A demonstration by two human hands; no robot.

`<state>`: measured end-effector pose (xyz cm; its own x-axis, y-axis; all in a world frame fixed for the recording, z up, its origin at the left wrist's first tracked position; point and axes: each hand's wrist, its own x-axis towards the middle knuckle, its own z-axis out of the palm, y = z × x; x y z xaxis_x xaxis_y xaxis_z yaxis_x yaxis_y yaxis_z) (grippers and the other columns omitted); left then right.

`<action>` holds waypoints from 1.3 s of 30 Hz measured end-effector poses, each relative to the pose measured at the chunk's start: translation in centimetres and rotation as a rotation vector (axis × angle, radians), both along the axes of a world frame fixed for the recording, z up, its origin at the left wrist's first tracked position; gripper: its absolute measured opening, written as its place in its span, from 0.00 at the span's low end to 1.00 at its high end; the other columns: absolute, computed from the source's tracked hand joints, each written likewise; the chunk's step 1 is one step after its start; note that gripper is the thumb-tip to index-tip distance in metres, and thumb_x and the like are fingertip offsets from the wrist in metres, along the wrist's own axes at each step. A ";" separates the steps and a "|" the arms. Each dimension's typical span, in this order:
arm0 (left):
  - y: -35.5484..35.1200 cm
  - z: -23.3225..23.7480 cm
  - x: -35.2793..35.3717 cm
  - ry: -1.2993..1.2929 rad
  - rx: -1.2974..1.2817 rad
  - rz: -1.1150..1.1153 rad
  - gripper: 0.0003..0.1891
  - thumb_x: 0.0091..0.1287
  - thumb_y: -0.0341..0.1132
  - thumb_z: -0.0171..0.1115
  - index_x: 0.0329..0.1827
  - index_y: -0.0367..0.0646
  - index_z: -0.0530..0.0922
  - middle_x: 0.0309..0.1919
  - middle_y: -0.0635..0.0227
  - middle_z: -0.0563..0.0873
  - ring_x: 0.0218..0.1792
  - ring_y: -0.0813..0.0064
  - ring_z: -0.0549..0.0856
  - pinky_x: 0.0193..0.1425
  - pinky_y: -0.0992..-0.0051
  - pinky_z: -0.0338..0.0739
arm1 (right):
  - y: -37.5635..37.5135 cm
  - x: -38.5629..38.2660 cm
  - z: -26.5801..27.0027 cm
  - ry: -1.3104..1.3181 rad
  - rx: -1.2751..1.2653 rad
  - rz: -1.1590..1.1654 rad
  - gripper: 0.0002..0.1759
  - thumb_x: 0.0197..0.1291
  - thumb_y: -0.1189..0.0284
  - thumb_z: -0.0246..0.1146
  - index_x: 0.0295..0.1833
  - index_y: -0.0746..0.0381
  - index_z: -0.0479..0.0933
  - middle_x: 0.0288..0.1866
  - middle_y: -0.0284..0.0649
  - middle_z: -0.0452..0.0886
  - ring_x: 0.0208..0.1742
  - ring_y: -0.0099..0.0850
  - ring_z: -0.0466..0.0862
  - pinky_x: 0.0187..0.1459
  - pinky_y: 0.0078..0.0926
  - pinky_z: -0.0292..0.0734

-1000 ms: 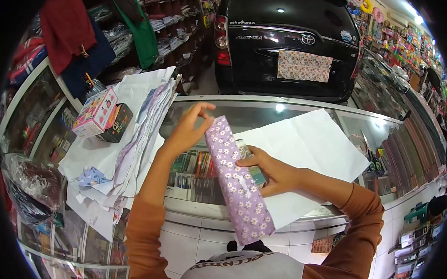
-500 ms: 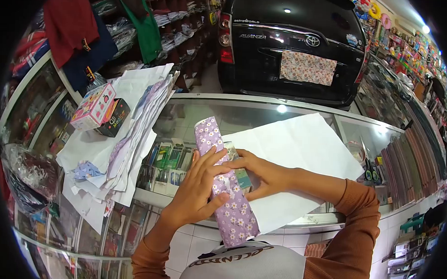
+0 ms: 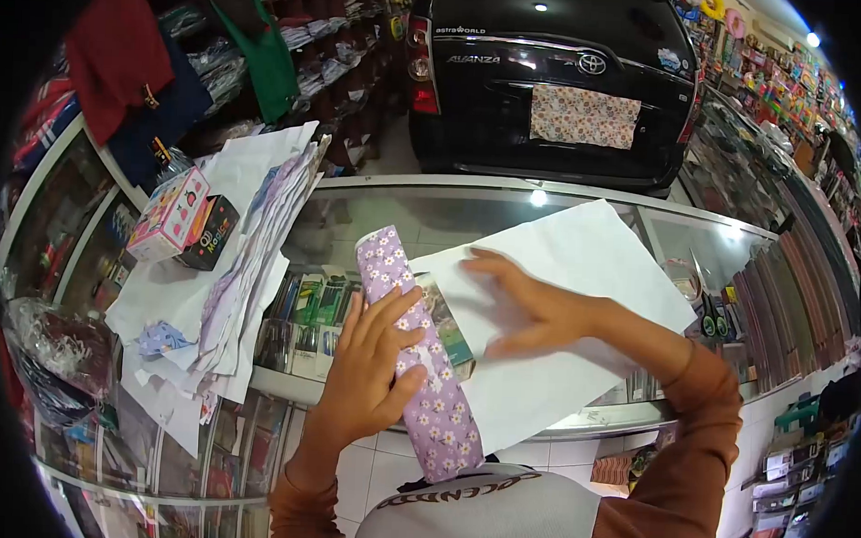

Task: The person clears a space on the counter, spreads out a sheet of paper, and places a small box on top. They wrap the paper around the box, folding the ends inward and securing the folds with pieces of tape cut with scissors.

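Note:
A sheet of wrapping paper lies on the glass counter with its white side up. Its left part is folded over, showing a purple flowered strip. From under that strip shows the edge of a flat thing with a green and pale printed cover, perhaps a book; most of it is hidden. My left hand rests on the purple strip, fingers stretched out and lying flat across it. Over the white side, just right of the printed cover, my right hand is open, fingers apart and holding nothing.
On the left lies a stack of paper sheets with a pink box and a black box on top. Scissors are at the right. Behind the glass counter stands a black car.
My right hand has left the purple strip and moved right, its fingers spreading. My left hand stays on the strip. More of the printed cover now shows.

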<state>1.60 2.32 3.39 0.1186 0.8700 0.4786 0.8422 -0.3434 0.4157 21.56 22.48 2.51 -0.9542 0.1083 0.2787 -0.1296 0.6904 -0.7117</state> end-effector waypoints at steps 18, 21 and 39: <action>0.9 1.1 -0.5 0.274 0.005 -0.059 0.26 0.57 0.46 0.60 0.55 0.38 0.75 0.68 0.55 0.67 0.62 0.52 0.68 0.72 0.49 0.53 | -10.1 0.3 9.0 -0.085 0.381 -0.308 0.31 0.62 0.54 0.64 0.53 0.72 0.69 0.50 0.54 0.70 0.47 0.49 0.78 0.44 0.36 0.78; 1.3 1.4 0.2 0.336 0.005 -0.037 0.30 0.58 0.50 0.64 0.56 0.35 0.74 0.65 0.55 0.70 0.56 0.54 0.71 0.65 0.58 0.62 | -11.4 -1.6 8.2 -0.290 0.594 -0.313 0.32 0.58 0.55 0.67 0.53 0.73 0.68 0.49 0.55 0.70 0.48 0.51 0.78 0.43 0.38 0.80; 8.4 6.5 -3.5 0.239 -0.482 -0.371 0.23 0.64 0.51 0.65 0.49 0.40 0.74 0.42 0.60 0.81 0.47 0.62 0.79 0.53 0.68 0.72 | -1.4 -0.5 9.4 -0.602 0.262 -0.132 0.31 0.51 0.54 0.72 0.54 0.58 0.68 0.42 0.44 0.81 0.39 0.38 0.82 0.41 0.33 0.72</action>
